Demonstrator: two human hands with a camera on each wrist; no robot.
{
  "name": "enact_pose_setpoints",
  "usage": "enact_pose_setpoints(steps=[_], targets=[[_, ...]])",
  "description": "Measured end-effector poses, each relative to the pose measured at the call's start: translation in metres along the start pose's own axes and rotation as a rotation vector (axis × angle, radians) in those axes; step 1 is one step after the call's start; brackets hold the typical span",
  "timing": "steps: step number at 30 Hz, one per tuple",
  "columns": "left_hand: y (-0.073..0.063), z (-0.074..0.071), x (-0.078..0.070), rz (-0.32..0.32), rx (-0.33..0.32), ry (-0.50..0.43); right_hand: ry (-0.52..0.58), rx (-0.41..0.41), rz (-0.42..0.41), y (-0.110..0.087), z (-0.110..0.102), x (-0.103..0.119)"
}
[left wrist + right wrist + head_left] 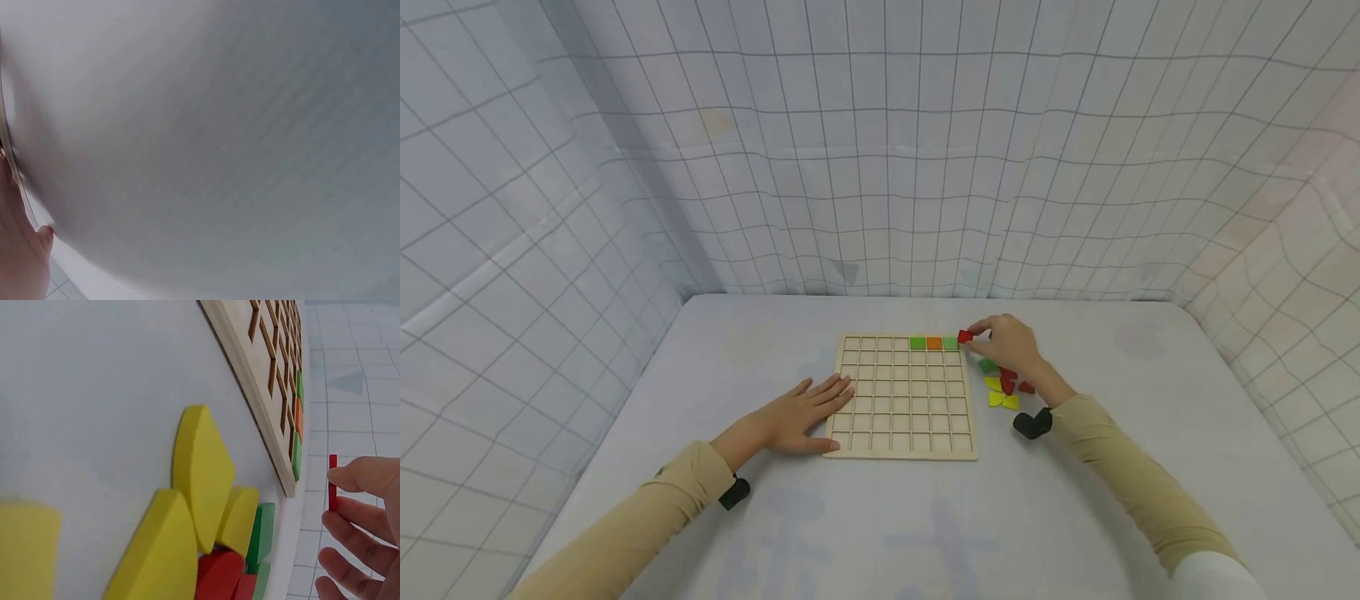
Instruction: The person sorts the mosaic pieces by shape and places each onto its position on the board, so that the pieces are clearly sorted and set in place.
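Observation:
A wooden grid board (906,456) lies flat on the table. My left hand (796,418) rests on its left edge with fingers spread and straight, the thumb near the front left corner. In the left wrist view only part of that left hand (22,250) shows. Between thumb and fingertips my right hand (1009,343) pinches a thin red tile (966,337) by the board's far right corner. Seen from the right wrist, the red tile (332,482) stands on edge. In the far row sit a green tile (917,342), an orange tile (934,342) and a light green tile (951,342).
Right of the board lies a loose pile of pieces: yellow ones (206,475), red ones (220,575) and green ones (261,532). Black wrist cameras (1033,423) hang under both forearms. Gridded white curtains (887,167) stand behind the table and at its sides.

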State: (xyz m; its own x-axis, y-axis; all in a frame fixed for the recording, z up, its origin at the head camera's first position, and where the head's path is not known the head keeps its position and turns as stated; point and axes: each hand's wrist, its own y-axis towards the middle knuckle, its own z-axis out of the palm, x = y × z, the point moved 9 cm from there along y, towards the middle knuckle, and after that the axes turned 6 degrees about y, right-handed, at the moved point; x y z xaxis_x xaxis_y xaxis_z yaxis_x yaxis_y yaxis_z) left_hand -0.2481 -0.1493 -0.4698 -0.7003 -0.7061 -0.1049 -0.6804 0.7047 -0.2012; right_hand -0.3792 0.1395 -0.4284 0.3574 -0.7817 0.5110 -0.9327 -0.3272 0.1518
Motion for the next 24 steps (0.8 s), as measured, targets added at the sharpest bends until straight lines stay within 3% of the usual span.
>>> enact_pose_setpoints(steps=[11,24], targets=[[0.0,0.0,0.001,0.006,-0.007,0.001,0.029,0.025,-0.042,0.015,0.014,0.026],[-0.001,0.001,0.001,0.01,-0.006,0.009,0.022,0.085,-0.032,0.029,0.034,0.049]])
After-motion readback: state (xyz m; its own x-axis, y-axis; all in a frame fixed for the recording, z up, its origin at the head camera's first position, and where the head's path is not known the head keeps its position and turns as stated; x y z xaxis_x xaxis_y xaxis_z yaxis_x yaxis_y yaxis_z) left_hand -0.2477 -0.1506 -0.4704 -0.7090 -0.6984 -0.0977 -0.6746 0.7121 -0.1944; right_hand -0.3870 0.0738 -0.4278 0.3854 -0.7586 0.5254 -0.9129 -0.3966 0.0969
